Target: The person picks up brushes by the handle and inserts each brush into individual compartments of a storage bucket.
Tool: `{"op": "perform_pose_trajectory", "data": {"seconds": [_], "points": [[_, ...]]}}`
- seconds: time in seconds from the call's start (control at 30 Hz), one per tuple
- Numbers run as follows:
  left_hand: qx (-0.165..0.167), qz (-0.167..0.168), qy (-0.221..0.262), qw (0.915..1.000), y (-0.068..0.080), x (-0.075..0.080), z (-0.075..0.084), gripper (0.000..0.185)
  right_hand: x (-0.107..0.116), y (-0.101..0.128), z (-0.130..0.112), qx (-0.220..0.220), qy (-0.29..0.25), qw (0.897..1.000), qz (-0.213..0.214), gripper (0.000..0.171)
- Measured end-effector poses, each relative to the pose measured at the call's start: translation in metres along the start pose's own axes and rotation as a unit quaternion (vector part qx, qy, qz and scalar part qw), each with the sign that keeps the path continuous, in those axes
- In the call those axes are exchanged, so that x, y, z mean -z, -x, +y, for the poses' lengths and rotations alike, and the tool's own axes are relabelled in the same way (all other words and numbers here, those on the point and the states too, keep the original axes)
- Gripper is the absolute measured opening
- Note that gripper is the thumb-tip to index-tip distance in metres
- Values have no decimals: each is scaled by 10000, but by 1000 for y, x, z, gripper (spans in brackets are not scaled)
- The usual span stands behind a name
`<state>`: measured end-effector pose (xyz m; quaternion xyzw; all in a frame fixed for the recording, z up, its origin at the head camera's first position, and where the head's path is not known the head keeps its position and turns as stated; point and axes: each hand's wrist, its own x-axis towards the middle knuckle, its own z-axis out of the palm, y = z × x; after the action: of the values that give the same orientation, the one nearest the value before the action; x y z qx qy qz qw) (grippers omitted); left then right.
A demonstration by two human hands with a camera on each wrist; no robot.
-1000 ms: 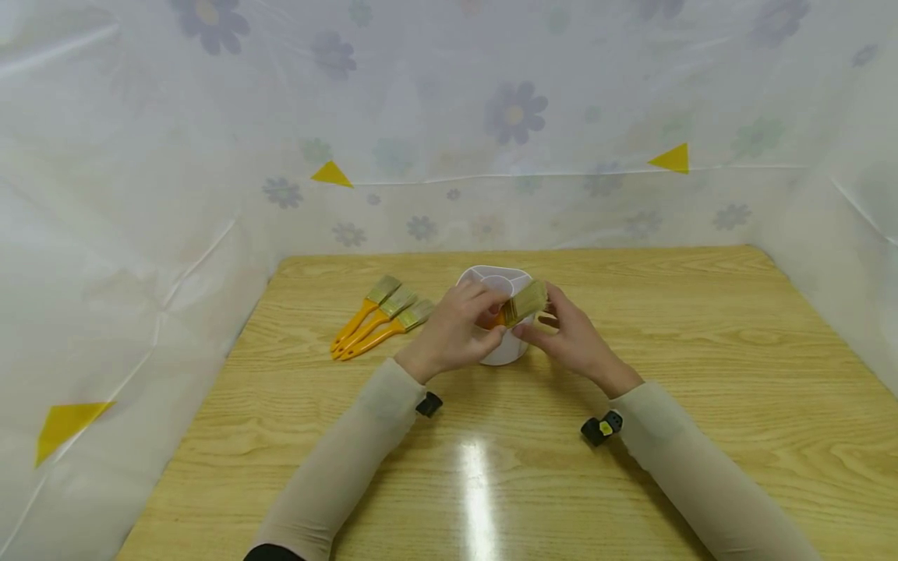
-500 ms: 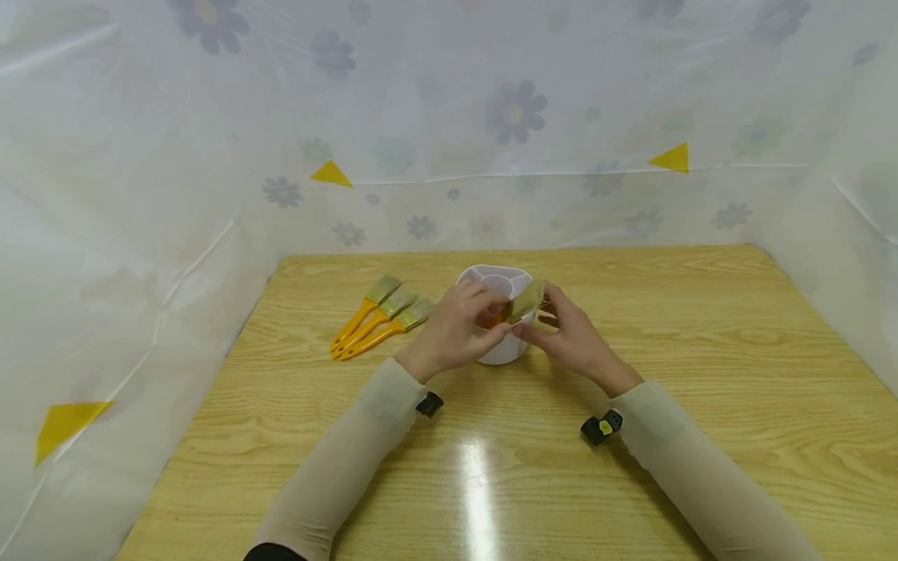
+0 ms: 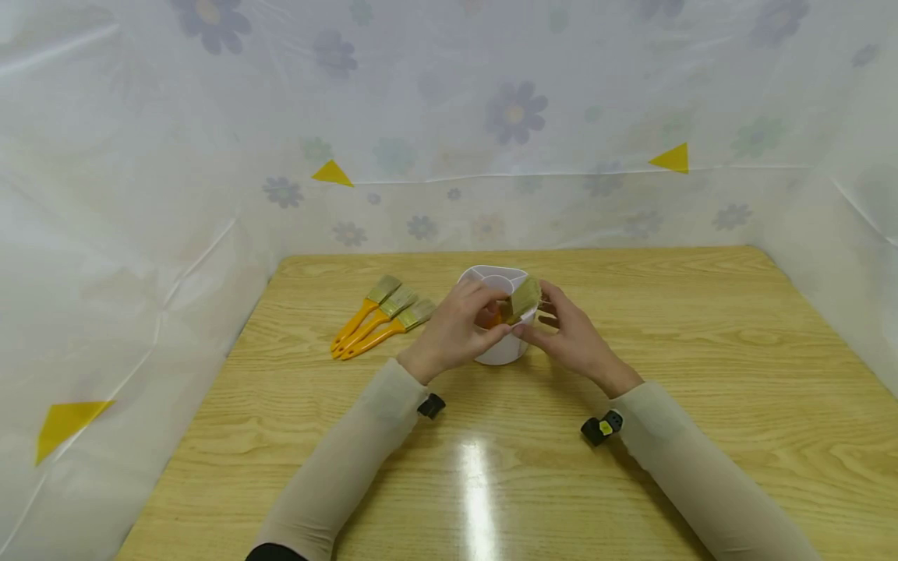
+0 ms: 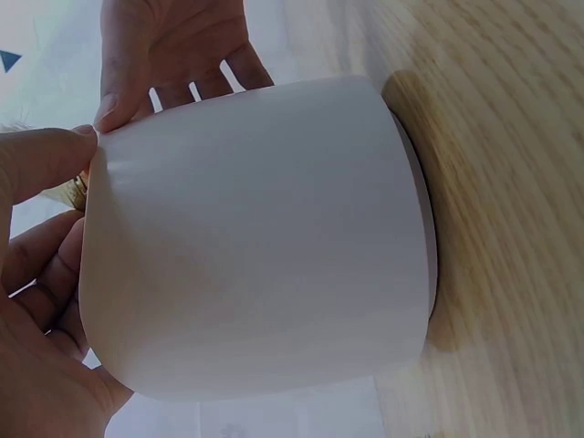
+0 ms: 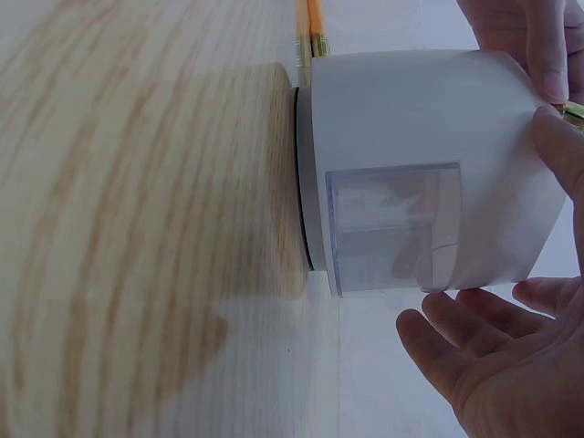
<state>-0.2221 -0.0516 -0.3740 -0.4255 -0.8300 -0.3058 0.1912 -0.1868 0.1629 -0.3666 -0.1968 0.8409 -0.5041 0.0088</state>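
A white pen holder (image 3: 501, 352) with a divided top stands upright on the table. Over its mouth, my left hand (image 3: 456, 323) pinches a paintbrush (image 3: 525, 299), whose pale bristles slant up to the right; the orange handle is mostly hidden by my fingers. My right hand (image 3: 571, 339) steadies the holder from the right, thumb at the near rim and fingers along the side. The right wrist view shows a clear window (image 5: 392, 228) in the holder's wall. The left wrist view has my left thumb (image 4: 50, 160) right at the rim.
Three more paintbrushes (image 3: 398, 301) with orange handles lie fanned out on the wooden table (image 3: 701, 351), left of the holder. A pale flowered sheet (image 3: 449, 132) hangs behind the table and along its sides, with yellow triangles stuck on it.
The held paintbrush has turned in my left fingers; its bristles now stand steeper and slightly further left. The holder's rim has shifted a little; both hands stay almost in place.
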Motion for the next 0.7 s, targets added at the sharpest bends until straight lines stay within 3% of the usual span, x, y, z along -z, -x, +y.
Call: {"op": "perform_pose_trajectory", "data": {"seconds": [0.7], "points": [[-170,245,79,9995,2,1,3,40,0,0,-1,-14,42,10000,13,74]]}}
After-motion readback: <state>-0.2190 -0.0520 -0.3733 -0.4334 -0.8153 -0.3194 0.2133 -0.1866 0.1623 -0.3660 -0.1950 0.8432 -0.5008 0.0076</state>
